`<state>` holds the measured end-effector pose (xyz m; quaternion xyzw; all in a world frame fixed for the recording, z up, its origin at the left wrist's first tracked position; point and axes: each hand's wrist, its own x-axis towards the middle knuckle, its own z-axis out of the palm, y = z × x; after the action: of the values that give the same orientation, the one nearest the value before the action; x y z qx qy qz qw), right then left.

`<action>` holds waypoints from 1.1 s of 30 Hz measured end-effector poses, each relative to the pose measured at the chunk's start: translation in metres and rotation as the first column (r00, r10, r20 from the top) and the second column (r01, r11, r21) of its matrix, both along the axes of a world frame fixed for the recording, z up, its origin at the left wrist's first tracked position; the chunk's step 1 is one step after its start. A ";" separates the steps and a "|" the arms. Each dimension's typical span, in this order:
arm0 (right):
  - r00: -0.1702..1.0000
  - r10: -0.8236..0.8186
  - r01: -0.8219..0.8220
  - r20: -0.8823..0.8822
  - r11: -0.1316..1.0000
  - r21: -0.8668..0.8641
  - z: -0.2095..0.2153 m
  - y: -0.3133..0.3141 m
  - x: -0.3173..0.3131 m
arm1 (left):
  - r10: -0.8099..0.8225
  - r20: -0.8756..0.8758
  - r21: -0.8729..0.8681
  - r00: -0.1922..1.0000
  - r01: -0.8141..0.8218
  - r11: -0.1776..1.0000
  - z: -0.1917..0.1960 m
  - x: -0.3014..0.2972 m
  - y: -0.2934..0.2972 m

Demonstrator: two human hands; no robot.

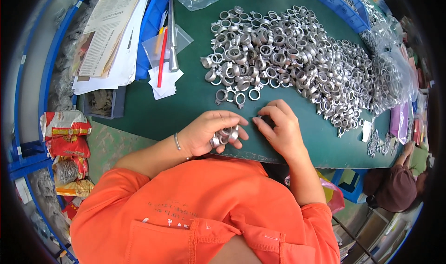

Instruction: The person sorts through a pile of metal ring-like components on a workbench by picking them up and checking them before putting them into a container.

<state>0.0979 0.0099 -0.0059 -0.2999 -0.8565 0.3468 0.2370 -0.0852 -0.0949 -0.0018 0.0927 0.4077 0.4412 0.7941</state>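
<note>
A large heap of silver metal rings (278, 55), each with a small lug, is spread over the green table (153, 115). Several of these rings (225, 135) lie in my left hand (209, 131), its fingers curled loosely around them above the near table edge. To its right, my right hand (281, 127) is close to the tabletop with thumb and fingers drawn together. Whatever those fingers may pinch is dark and mostly hidden. Just beyond my hands, a few loose rings (239, 99) sit at the heap's near edge.
At the left are papers (109, 36), a blue bin (152, 29), a red pencil (162, 59) and a tapered metal rod (172, 38). A blue crate (341, 6) stands far right, near plastic bags of parts (390, 78). Another person (397, 187) sits at the right.
</note>
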 end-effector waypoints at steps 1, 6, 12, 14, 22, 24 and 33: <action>0.994 -0.051 0.035 -0.101 0.987 -0.157 0.005 -0.006 -0.005 | -0.001 0.059 -0.026 0.998 0.002 1.000 0.002 0.002 0.001; 0.968 0.118 -0.098 -0.221 0.990 0.102 0.013 -0.001 -0.024 | 0.063 0.246 -0.084 0.967 -0.044 0.996 -0.006 0.003 0.002; 0.995 -0.010 -0.009 0.097 0.981 0.193 0.001 0.019 -0.020 | 0.137 0.105 -0.049 0.985 -0.132 0.990 0.004 0.001 0.006; 1.000 -0.003 0.003 0.005 0.995 -0.104 0.006 0.014 -0.019 | 0.163 -0.016 -0.020 0.986 -0.164 0.986 0.007 0.003 0.009; 0.987 -0.011 -0.007 0.158 0.994 0.113 0.003 0.009 -0.019 | 0.210 -0.249 0.115 0.946 -0.187 0.976 0.018 0.011 0.014; 1.000 0.017 -0.018 -0.010 0.990 -0.143 0.003 0.011 -0.014 | 0.200 -0.296 0.126 0.934 -0.170 0.977 0.021 0.013 0.015; 0.939 0.161 -0.167 -0.303 0.986 0.008 0.022 0.000 0.002 | 0.140 -0.542 0.292 0.828 0.030 0.956 0.029 0.021 0.022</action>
<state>0.0998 0.0100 0.0158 -0.1731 -0.8289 0.4149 0.3329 -0.0642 -0.0724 0.0273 0.3200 0.5552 0.4724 0.6052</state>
